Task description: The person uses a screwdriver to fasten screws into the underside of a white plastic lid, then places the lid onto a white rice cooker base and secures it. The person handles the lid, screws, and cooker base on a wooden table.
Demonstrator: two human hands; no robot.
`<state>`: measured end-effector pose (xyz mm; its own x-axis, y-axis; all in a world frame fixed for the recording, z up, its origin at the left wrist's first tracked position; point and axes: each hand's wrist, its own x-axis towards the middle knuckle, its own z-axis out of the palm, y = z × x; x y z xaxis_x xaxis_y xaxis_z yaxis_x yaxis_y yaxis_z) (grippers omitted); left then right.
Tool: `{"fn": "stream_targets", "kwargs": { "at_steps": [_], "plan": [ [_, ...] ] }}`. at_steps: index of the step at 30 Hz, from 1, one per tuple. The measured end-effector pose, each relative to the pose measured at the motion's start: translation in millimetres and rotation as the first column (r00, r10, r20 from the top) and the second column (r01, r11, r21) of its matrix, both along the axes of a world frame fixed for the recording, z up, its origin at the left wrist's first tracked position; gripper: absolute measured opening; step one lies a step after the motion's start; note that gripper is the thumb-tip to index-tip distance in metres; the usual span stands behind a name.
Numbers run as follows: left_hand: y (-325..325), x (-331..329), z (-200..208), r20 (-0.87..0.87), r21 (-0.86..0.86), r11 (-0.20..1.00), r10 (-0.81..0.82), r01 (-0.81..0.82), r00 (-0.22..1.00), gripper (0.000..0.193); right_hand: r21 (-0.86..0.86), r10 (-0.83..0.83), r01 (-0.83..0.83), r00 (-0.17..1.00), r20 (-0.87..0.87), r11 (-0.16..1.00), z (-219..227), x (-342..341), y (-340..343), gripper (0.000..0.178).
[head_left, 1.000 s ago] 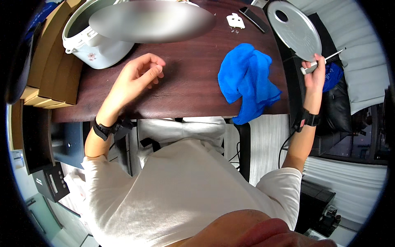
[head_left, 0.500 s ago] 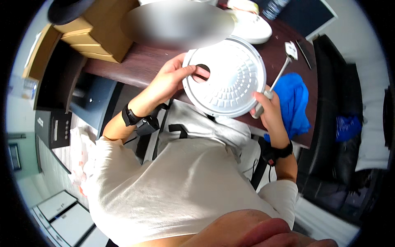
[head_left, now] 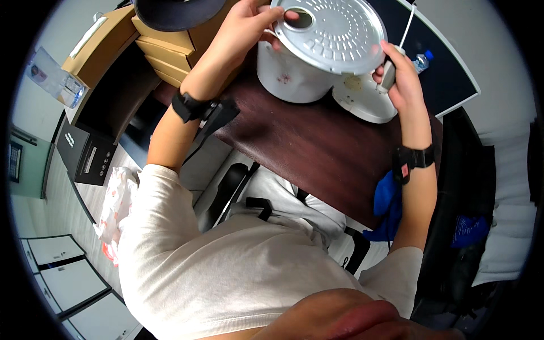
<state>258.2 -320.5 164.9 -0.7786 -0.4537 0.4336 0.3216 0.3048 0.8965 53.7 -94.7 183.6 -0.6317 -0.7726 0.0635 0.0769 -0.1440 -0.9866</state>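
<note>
A round silvery metal cover (head_left: 340, 48) with a ring of small embossed marks and one large round hole is held up at the far side of the table. My left hand (head_left: 243, 31) grips its left edge, a fingertip showing through the hole. At its right edge, my right hand (head_left: 407, 79) is closed around the grey handle of a screwdriver (head_left: 387, 78), its fingers also at the cover's rim. The screwdriver's shaft points away, its tip beyond the top edge. Just below and behind the cover stands a white pot-shaped appliance (head_left: 289, 73), its top hidden by the cover.
A white rounded lid-like part (head_left: 368, 105) lies on the dark table (head_left: 294, 141), right of the pot. Cardboard boxes (head_left: 170, 45) are stacked at the far left. A blue cloth (head_left: 386, 198) hangs at the right edge, and a plastic bottle (head_left: 422, 61) stands at the far right.
Both hands have moved up and away from my body, carrying the cover and screwdriver over the white pot. The view has shifted, showing more of the tabletop.
</note>
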Motion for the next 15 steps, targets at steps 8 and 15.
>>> {"fn": "stream_targets", "kwargs": {
  "at_steps": [8, 15],
  "plan": [
    [-37.3, -59.7, -0.8, -0.289, 0.118, 0.989, 0.116, -0.085, 0.95, 0.042, 0.03, 0.048, -0.055, 0.976, 0.213, 0.998, 2.7, -42.7, -54.3, 0.021],
    [-70.2, -80.9, -57.8, -0.166, 0.051, 0.99, 0.139, -0.133, 0.976, 0.045, -0.037, 0.07, -0.062, 0.962, 0.263, 0.997, -12.1, -53.8, -54.4, 0.018]
  ]
}}
